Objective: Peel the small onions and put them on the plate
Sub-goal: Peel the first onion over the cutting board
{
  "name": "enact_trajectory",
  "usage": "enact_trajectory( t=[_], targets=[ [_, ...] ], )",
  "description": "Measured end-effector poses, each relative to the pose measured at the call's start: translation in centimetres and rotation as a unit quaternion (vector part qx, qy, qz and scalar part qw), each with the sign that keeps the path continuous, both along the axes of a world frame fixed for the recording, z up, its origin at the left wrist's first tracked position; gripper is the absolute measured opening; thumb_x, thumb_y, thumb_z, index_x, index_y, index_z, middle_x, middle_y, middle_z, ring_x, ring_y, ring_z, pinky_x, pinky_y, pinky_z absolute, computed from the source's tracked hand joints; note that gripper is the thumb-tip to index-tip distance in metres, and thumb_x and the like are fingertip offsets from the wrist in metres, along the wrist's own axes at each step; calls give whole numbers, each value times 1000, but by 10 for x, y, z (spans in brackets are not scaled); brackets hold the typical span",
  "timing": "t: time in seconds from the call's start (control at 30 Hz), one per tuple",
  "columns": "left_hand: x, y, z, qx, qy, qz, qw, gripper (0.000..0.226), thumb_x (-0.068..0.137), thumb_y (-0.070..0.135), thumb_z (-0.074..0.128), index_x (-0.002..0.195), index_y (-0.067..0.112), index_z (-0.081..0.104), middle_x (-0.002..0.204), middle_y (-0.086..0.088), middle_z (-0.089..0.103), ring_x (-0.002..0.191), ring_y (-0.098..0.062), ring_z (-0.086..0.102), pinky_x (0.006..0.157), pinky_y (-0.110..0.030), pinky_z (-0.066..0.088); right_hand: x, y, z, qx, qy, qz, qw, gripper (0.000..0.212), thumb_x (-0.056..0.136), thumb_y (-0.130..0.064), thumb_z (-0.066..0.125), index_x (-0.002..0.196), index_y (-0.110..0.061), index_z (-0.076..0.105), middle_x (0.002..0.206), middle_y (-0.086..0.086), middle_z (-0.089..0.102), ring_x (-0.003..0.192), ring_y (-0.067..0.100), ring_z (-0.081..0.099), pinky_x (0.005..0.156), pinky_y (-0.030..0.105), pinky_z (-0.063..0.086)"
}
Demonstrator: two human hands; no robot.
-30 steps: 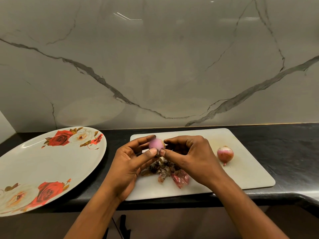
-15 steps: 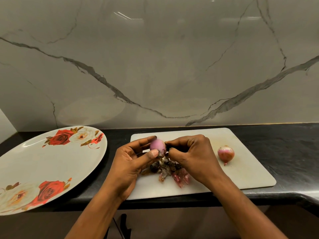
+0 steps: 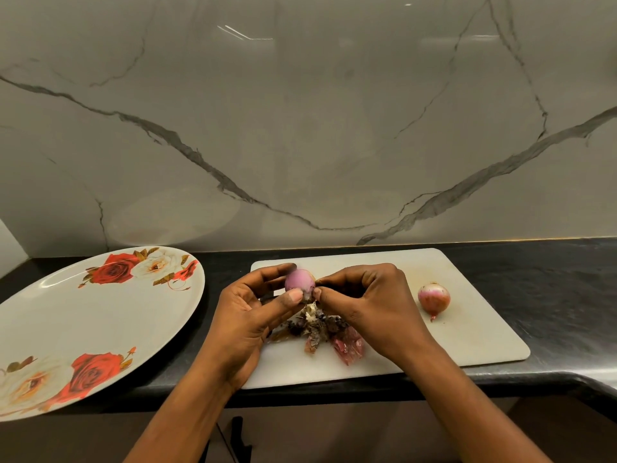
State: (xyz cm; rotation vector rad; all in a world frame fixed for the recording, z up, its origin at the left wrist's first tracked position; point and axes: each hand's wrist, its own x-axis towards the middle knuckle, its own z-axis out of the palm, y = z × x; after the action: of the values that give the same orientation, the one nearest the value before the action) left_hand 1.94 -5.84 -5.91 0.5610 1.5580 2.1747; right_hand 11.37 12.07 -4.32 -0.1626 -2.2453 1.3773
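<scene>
Both hands are up over the left half of the white cutting board [image 3: 467,339], working on one small onion [image 3: 299,282]. The onion is pink-purple and smooth, so most of its skin looks to be off already. The left hand [image 3: 247,315] holds it from the left, fingers curled round the far side and the thumb pressed against the lower end. The right hand [image 3: 370,302] comes in from the right with its thumb and forefinger pinched together at that same lower end. The other fingers are curled in behind. I think it's pinching a scrap of skin or the root bit, but it's too small to be sure. Right under the hands, on the board, there's a messy pile of peels [image 3: 320,329], brown dry bits plus a couple of reddish pieces. A second onion [image 3: 433,298] sits on the right part of the board, well apart from the hands, with some skin left on it. The big plate [image 3: 66,315] with red and cream roses is off to the left of the board, not touching it, with no onions on it. Board and plate both sit on a black counter [image 3: 551,285], and behind the board there's a marble wall [image 3: 300,128] with grey veins.
</scene>
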Motion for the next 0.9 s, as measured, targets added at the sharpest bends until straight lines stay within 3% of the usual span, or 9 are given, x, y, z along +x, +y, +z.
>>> enact_trajectory(
  t=[0.2, 0.47, 0.6, 0.8, 0.9],
  targets=[
    [0, 1, 1, 18, -24, -9, 1000, 50, 77, 1, 76, 127, 7, 71, 122, -14, 76, 115, -30, 74, 89, -34, 64, -2, -3, -4, 34, 24, -26, 999, 15, 89, -13, 82, 100, -23, 85, 87, -13, 80, 80, 3, 76, 75, 27, 65],
    [-3, 1, -1, 26, -20, -9, 999, 49, 78, 2, 75, 126, 11, 70, 124, -12, 76, 117, -30, 73, 89, -33, 64, 0, -1, 2, -79, -35, 10, 996, 14, 89, -13, 82, 102, -18, 84, 87, -4, 81, 81, 14, 79, 80, 38, 66],
    [-2, 0, -1, 22, -3, -7, 1000, 50, 76, 2, 76, 125, 11, 70, 123, -11, 76, 117, -28, 73, 89, -33, 64, 1, -5, 4, -91, -39, 11, 995, 15, 83, -20, 87, 97, -18, 82, 82, -2, 81, 77, 16, 79, 77, 38, 67],
    [-1, -1, -2, 27, -5, -7, 1000, 50, 76, 3, 77, 125, 9, 71, 124, -13, 75, 118, -31, 73, 93, -37, 63, -1, -5, 4, -101, -43, -4, 994, 14, 84, -5, 81, 91, -17, 82, 81, 2, 80, 75, 19, 79, 77, 43, 67],
    [-2, 0, -2, 28, -8, -11, 1000, 48, 77, 2, 76, 125, 9, 71, 123, -13, 75, 118, -32, 73, 93, -37, 63, -2, -4, 3, -79, -39, -7, 996, 17, 85, -6, 81, 91, -21, 83, 82, -1, 80, 77, 19, 79, 77, 43, 67]
  ],
)
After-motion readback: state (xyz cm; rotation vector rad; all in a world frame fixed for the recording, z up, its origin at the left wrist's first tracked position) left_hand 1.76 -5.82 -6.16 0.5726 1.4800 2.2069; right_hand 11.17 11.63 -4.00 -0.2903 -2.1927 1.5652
